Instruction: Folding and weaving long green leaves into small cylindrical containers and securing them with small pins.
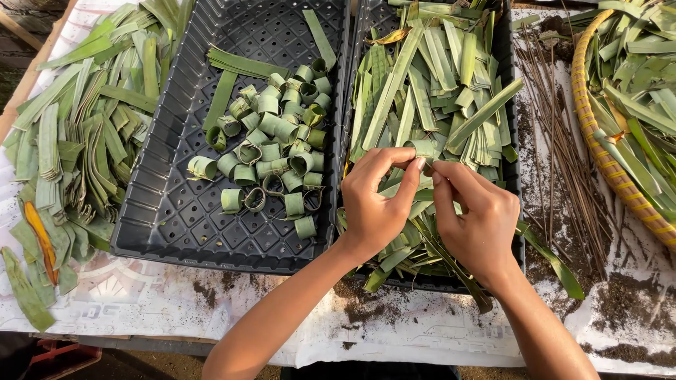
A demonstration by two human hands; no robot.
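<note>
I held a green leaf strip (422,149) between both hands above the right-hand black tray (508,105); my left hand (374,204) had thumb and forefinger closed on one end, my right hand (473,218) pinched the other, fingers curled, the strip bent partway into a loop; I judged the curling half done, and closing it would call for a tight overlap; the strips looked flat, ribbed, stiff; finished rings (278,141) lay heaped mid-tray in the left black tray (162,211); thin brown sticks (556,127) lay beside the right tray's far edge.
</note>
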